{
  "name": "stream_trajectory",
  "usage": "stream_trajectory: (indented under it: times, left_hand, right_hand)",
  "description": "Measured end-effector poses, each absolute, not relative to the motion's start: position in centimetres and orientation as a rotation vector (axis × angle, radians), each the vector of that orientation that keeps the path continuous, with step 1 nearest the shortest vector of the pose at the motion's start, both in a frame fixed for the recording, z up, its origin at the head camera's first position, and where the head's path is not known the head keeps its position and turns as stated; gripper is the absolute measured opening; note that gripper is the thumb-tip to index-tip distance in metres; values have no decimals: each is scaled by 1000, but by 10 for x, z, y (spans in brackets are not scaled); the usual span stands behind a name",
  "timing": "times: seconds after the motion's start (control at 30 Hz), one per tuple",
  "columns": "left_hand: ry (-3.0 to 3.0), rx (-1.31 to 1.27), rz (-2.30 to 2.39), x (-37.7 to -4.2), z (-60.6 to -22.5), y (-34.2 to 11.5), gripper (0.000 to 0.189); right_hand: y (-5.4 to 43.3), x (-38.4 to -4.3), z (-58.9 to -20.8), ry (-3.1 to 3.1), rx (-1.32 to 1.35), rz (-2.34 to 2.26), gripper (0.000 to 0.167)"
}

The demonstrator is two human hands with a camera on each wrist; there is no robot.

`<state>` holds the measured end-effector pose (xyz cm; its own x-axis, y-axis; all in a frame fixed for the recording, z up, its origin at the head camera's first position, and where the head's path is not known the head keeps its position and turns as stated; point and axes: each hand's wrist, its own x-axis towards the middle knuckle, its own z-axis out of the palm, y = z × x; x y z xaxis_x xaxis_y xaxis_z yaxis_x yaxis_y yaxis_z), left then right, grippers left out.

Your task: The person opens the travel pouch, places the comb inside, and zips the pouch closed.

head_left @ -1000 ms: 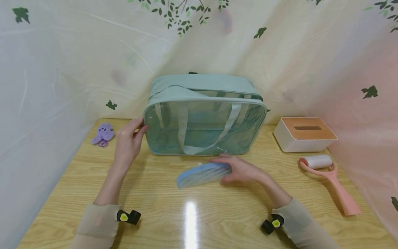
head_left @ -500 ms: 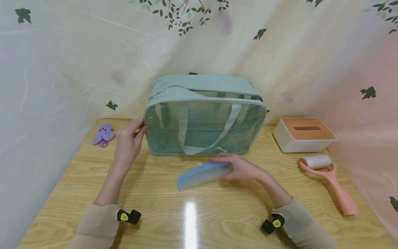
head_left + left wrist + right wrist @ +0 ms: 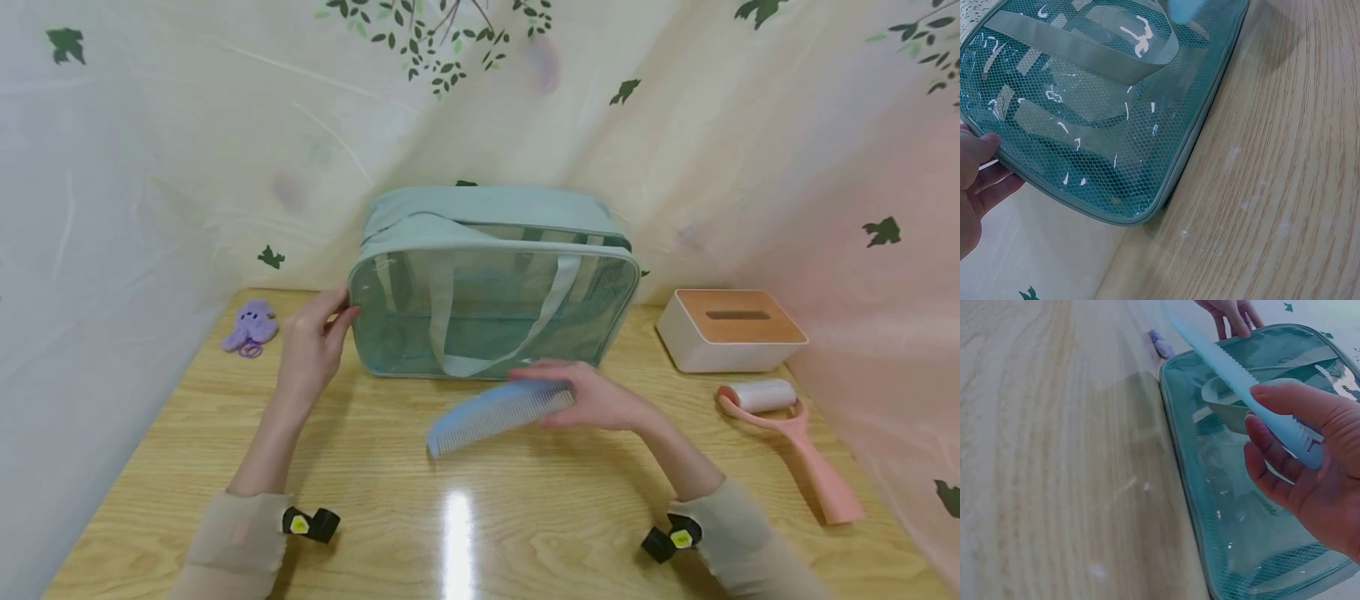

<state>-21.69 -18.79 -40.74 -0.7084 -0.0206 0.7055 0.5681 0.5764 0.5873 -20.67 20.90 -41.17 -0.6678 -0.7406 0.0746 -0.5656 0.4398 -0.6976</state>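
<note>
A green bag (image 3: 498,287) with clear and mesh sides stands upright at the back of the table, its top zip partly undone and a strap handle (image 3: 459,363) hanging down the front. My left hand (image 3: 309,337) pinches the bag's left edge; in the left wrist view the thumb lies on the front rim with fingers behind it. In front of the bag, my right hand (image 3: 600,398) grips one end of a light blue comb (image 3: 491,414). The comb slants down to the left, teeth toward me. In the right wrist view, thumb and fingers hold the comb (image 3: 1225,370) near its end.
A purple plush keychain (image 3: 252,323) lies at the back left of the wooden table (image 3: 360,517). To the right sit a white tissue box (image 3: 723,350) with a wooden lid and a pink lint roller (image 3: 802,442). Patterned sheeting hangs behind.
My right hand has shifted a little rightward and toward the bag, and the comb tilts more steeply. The left hand keeps its hold on the bag's edge. The head view has dipped slightly.
</note>
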Motion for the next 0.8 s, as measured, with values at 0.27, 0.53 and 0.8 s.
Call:
stream_trajectory:
  times: [0.27, 0.53, 0.8]
  left_hand:
    - [-2131, -445, -1112, -217, -408, -188, 30]
    - [-2130, -439, -1122, -218, -410, -189, 30]
    - [-2131, -436, -1107, -218, -408, -188, 32]
  right_hand:
    - [223, -209, -383, 2462, -1197, -1137, 66]
    - [232, -207, -340, 2503, -1193, -1170, 69]
    - [243, -209, -302, 2658, -1129, -1168, 73]
